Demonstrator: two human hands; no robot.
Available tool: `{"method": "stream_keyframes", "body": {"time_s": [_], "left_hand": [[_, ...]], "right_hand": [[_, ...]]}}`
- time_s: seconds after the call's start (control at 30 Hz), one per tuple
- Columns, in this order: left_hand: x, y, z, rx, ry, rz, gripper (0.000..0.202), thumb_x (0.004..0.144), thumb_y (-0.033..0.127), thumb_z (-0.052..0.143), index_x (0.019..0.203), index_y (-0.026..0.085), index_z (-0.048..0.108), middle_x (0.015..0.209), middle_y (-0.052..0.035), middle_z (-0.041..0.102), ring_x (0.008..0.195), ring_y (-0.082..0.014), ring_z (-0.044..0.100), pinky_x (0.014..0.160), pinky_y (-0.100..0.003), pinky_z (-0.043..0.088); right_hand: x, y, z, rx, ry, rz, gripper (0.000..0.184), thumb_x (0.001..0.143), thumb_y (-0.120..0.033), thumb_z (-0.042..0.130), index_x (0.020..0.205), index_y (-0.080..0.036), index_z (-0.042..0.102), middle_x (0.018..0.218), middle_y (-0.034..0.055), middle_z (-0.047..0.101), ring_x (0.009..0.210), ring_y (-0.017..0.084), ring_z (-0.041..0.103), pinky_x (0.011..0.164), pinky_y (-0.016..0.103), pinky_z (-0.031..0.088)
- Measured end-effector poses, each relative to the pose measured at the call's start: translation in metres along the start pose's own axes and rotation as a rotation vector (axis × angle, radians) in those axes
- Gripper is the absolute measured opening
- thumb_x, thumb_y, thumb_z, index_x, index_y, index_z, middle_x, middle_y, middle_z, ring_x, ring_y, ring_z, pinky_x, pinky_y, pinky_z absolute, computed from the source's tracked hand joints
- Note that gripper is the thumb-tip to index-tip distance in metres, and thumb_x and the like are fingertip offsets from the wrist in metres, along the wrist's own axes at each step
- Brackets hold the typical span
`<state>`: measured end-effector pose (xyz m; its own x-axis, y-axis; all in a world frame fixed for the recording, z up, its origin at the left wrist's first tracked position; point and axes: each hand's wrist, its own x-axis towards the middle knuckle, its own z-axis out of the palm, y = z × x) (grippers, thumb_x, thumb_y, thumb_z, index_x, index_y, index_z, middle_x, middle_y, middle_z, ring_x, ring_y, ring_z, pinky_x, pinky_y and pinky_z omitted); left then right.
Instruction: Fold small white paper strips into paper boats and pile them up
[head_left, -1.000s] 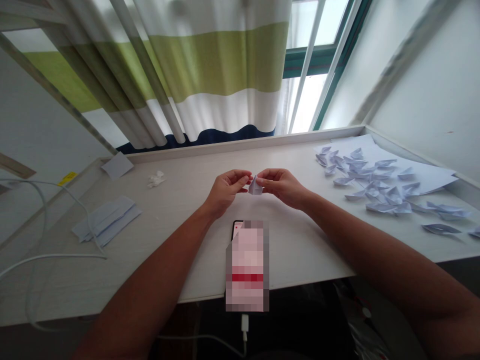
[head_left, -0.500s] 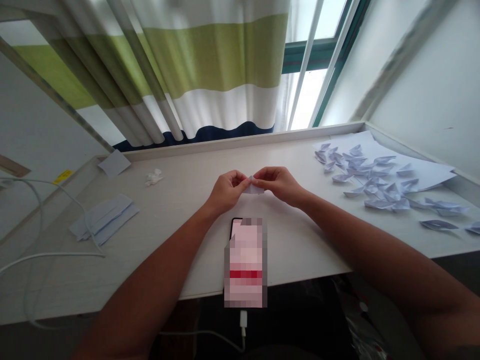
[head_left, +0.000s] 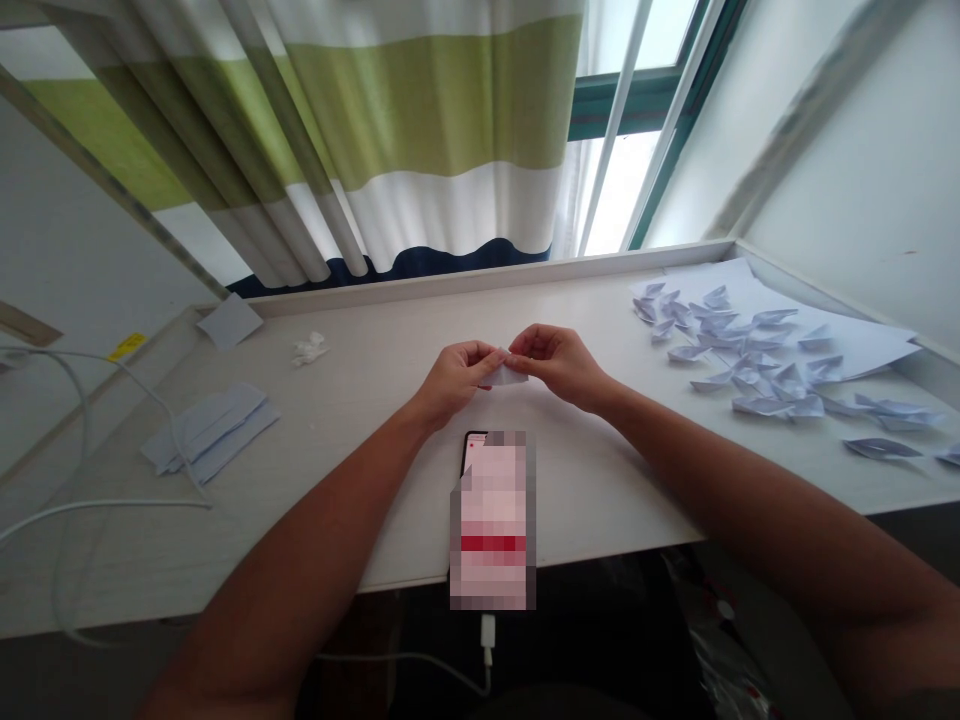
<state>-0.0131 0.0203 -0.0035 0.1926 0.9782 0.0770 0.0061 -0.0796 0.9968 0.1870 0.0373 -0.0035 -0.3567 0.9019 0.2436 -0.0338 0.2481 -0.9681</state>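
Observation:
A small folded piece of white paper (head_left: 511, 375) is pinched between both hands above the middle of the desk. My left hand (head_left: 459, 378) grips its left side, with the thumb on the near face. My right hand (head_left: 556, 362) pinches its upper right side between thumb and fingers. Parts of the paper are hidden behind the fingers. Just below the hands, a phone (head_left: 474, 437) with a blurred screen lies at the desk's front edge. Several folded paper boats (head_left: 780, 375) are spread out to the right of my right hand.
A stack of white paper slips (head_left: 214, 430) lies on the left, near a white cable (head_left: 176, 420). Behind it are a crumpled tissue (head_left: 310, 348) and a square paper (head_left: 231, 322). Larger white sheets (head_left: 847, 320) lie under the boats. A raised rim (head_left: 420, 288) borders the desk's back.
My right hand has shifted slightly upward, its fingers now at the paper's top edge. The paper looks a little more tilted. The whole view has moved slightly.

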Motion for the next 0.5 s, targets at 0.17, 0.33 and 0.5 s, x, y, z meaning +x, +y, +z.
{"method": "stream_keyframes", "body": {"time_s": [0.17, 0.33, 0.5], "left_hand": [[0.0015, -0.0017, -0.0042, 0.04, 0.093, -0.002, 0.051, 0.078, 0.064, 0.091, 0.088, 0.018, 0.072, 0.074, -0.0053, 0.075, 0.057, -0.0188, 0.073, 0.054, -0.029, 0.051], [-0.0004, 0.0002, -0.0057, 0.069, 0.134, 0.034, 0.044, 0.082, 0.057, 0.091, 0.087, 0.017, 0.072, 0.076, -0.0067, 0.078, 0.057, -0.0204, 0.075, 0.054, -0.029, 0.053], [-0.0003, -0.0011, -0.004, 0.08, 0.156, 0.065, 0.042, 0.081, 0.056, 0.091, 0.086, 0.017, 0.073, 0.081, -0.007, 0.08, 0.063, -0.0189, 0.074, 0.055, -0.029, 0.055]], "right_hand": [[-0.0046, 0.0022, 0.0012, -0.181, -0.11, -0.123, 0.031, 0.08, -0.043, 0.091, 0.098, -0.023, 0.076, 0.106, 0.0072, 0.075, 0.098, 0.025, 0.072, 0.091, 0.047, 0.065], [-0.0051, 0.0002, 0.0011, -0.337, -0.139, -0.208, 0.02, 0.091, -0.042, 0.081, 0.103, -0.025, 0.082, 0.11, 0.0088, 0.074, 0.099, 0.026, 0.073, 0.094, 0.051, 0.066], [-0.0043, 0.0004, -0.0007, -0.344, -0.143, -0.209, 0.021, 0.092, -0.046, 0.082, 0.102, -0.028, 0.086, 0.11, 0.0081, 0.073, 0.1, 0.026, 0.073, 0.094, 0.051, 0.067]]}}
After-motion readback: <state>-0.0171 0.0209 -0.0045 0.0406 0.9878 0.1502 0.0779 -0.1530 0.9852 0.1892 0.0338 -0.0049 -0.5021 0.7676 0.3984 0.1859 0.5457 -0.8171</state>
